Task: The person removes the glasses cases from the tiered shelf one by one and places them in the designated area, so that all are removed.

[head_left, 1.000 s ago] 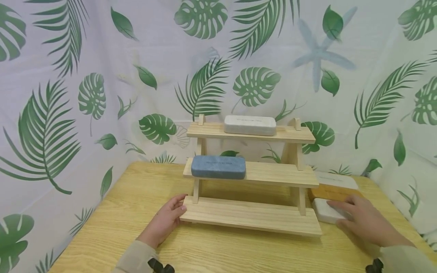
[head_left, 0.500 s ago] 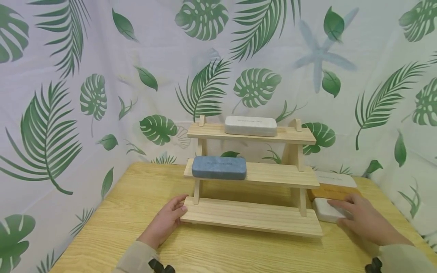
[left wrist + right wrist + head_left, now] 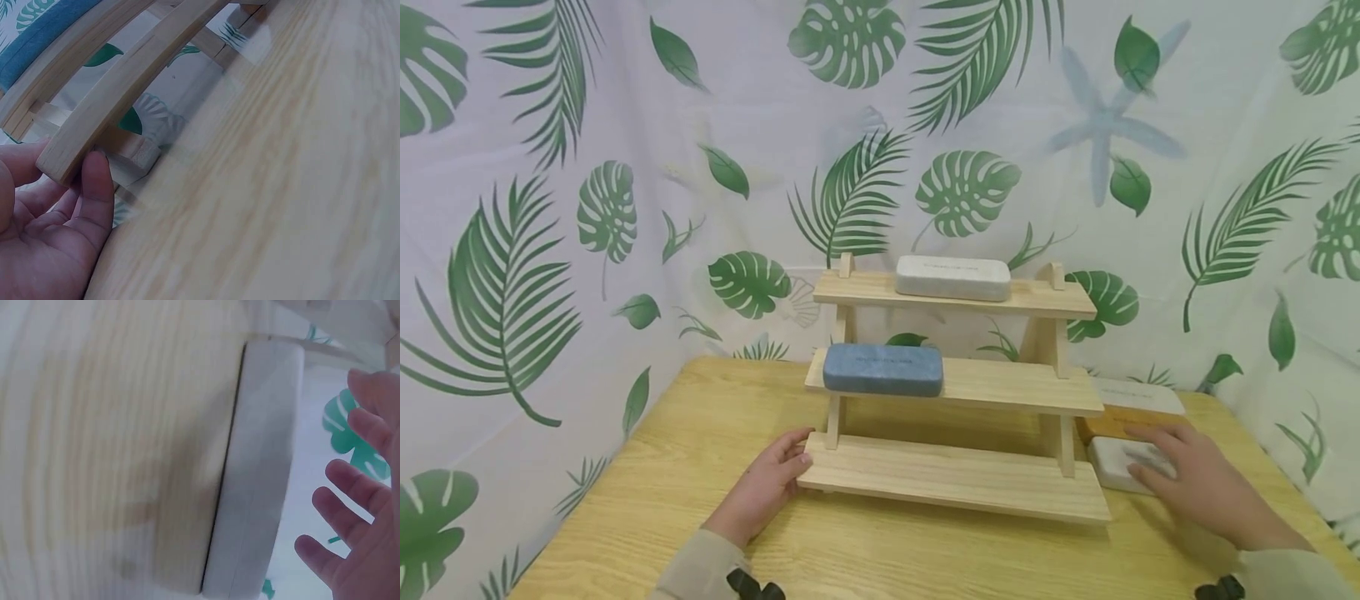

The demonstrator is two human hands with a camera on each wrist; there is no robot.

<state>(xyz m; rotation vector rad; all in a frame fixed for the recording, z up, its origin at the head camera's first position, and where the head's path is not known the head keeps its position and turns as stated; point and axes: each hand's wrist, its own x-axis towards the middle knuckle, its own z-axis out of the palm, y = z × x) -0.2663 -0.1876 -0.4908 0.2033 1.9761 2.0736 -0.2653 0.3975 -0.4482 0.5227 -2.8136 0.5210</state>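
Note:
A three-tier wooden shelf (image 3: 955,479) stands on the table. A white case (image 3: 952,277) lies on its top tier and a blue case (image 3: 883,370) on the middle tier. My left hand (image 3: 786,462) rests against the left end of the bottom tier; in the left wrist view its thumb (image 3: 97,184) touches the end of the bottom board (image 3: 125,94). My right hand (image 3: 1153,458) hovers with spread fingers over a small white case (image 3: 1112,468) on the table right of the shelf. In the right wrist view the fingers (image 3: 340,481) are straight and apart from that case (image 3: 256,487).
Behind the small white case lie an orange case (image 3: 1097,427) and another white case (image 3: 1138,395). A leaf-print cloth (image 3: 625,167) hangs behind and beside the wooden table (image 3: 700,467).
My right hand's fingers have spread and shifted slightly over the small white case. The left hand and the shelf have stayed put.

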